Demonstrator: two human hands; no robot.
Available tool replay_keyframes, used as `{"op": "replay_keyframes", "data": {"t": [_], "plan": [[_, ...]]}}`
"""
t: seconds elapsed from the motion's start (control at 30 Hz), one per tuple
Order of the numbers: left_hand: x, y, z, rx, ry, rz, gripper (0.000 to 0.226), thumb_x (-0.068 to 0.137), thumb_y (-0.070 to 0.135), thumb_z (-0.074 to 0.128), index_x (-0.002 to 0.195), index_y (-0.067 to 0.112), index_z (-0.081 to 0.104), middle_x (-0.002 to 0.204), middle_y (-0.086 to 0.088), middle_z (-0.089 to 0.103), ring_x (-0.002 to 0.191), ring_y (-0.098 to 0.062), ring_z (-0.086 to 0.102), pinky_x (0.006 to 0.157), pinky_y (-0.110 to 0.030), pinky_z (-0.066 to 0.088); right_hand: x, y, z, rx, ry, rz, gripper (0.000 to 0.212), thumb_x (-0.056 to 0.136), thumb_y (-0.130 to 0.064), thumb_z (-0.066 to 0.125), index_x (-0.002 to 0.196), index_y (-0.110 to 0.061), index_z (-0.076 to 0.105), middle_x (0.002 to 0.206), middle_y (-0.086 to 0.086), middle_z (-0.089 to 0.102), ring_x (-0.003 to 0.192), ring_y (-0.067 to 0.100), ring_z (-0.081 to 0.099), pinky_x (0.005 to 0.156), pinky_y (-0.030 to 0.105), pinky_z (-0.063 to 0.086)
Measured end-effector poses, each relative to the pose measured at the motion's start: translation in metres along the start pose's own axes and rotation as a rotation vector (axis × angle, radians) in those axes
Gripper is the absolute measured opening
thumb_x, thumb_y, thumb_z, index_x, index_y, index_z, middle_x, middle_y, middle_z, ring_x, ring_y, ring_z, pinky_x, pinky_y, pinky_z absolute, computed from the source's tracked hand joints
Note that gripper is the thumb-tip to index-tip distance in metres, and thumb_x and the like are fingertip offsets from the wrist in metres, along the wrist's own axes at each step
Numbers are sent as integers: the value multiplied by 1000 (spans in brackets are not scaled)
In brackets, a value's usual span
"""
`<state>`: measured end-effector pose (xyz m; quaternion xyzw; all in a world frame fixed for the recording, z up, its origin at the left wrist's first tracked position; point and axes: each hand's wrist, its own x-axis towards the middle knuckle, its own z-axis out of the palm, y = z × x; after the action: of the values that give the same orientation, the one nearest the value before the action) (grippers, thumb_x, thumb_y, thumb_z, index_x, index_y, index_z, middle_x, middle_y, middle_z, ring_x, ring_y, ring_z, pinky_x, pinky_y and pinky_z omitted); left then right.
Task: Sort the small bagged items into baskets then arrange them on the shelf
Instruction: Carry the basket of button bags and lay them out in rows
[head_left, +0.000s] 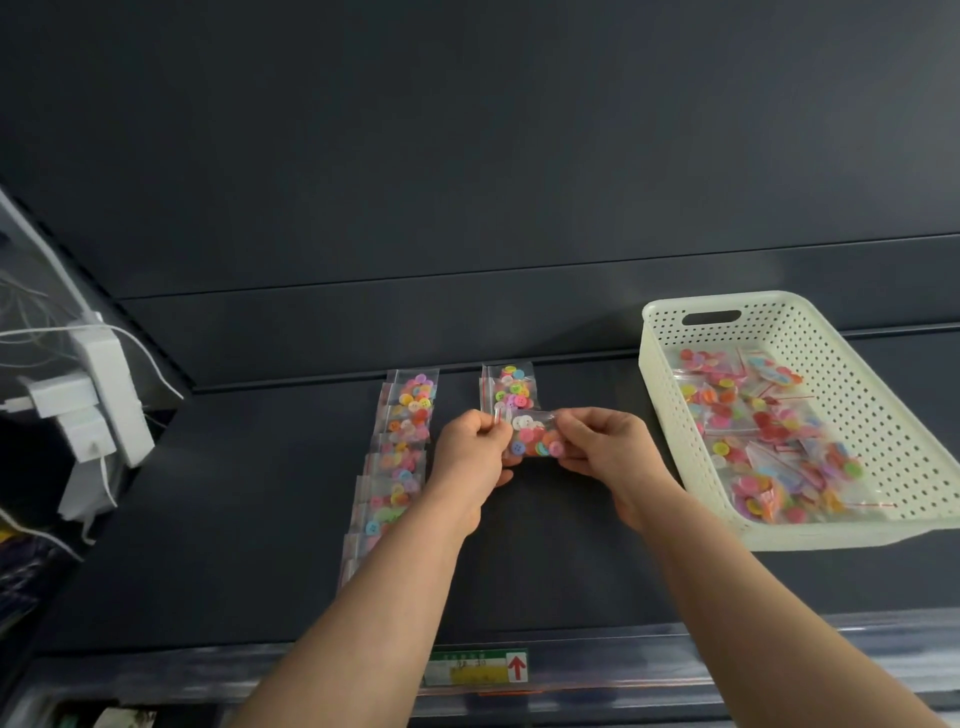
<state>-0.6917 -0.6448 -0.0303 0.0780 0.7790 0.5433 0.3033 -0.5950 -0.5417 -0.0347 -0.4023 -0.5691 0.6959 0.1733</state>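
Both my hands hold one small clear bag of coloured buttons (532, 435) above the dark shelf (260, 493). My left hand (470, 449) pinches its left end and my right hand (602, 447) pinches its right end. Just behind it a second bag of buttons (510, 387) lies flat on the shelf. To the left, a row of several overlapping button bags (400, 457) runs from the back toward the front edge. A cream perforated basket (670, 415) stands at the right with several more button bags (769, 436) heaped inside.
A white power strip (111, 395) with plugs and white cables hangs at the left side of the shelf. A price label with a red arrow (478, 667) sits on the shelf's front rail. The dark back panel (467, 182) rises behind.
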Motion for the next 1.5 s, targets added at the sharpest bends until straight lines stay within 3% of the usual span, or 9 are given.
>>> {"op": "replay_keyframes", "data": {"t": [0.17,0.43,0.63,0.83,0.93,1.1,1.27,1.4,1.5], "plan": [[4,-3,-3,18,27,-12,9,100,20,54,102,16,62,100,0,66,87,-11,67,76,-31,61,5,4,1,-25,-47,3,18,88,-18,67,106,-15,66,90,4,73,84,13,70,67,24,56],[28,-11,-9,341,148,123,14,96,19,59,83,23,61,85,0,69,81,-18,68,74,-42,61,28,8,20,-543,128,-246,29,82,-24,73,110,-24,64,77,-10,71,77,0,63,64,16,44],[45,-7,-7,568,182,162,15,95,29,60,86,18,64,78,0,70,72,-18,70,66,-40,61,44,10,29,-566,259,-226,35,78,-34,76,109,-26,62,71,-12,69,77,2,64,74,30,52],[49,-7,-8,571,204,165,17,93,29,65,92,17,53,81,-1,66,71,-20,69,61,-37,61,42,9,32,-633,302,-243,35,78,-36,76,108,-25,61,72,-11,63,72,5,60,65,27,48],[43,0,-9,589,194,227,17,94,31,63,99,19,50,89,0,66,74,-18,67,52,-28,48,36,1,28,-697,295,-319,31,80,-31,72,109,-22,63,86,-6,64,78,11,60,70,28,47],[28,14,3,588,52,310,7,92,31,64,92,25,60,97,5,69,93,-18,64,80,-38,56,12,-28,5,-984,356,-582,21,89,-18,59,107,-19,68,103,0,65,95,22,62,69,28,45],[1,29,43,516,-121,389,6,92,28,64,95,23,66,86,11,64,88,-11,61,81,-30,52,-14,-43,-49,-1136,468,-643,21,92,-19,53,106,-24,68,102,-2,64,94,23,61,62,31,44],[-20,34,77,483,-191,413,5,92,28,64,96,25,64,88,13,61,88,-12,62,81,-34,55,-23,-40,-103,-1185,538,-543,27,92,-13,50,106,-27,69,105,-5,65,91,22,63,64,32,49],[-28,38,93,469,-174,426,7,92,28,62,100,27,62,93,12,62,86,-9,63,79,-35,57,-20,-37,-142,-1361,505,-302,32,88,-7,49,98,-29,69,95,-8,66,84,17,62,65,32,53]]}}
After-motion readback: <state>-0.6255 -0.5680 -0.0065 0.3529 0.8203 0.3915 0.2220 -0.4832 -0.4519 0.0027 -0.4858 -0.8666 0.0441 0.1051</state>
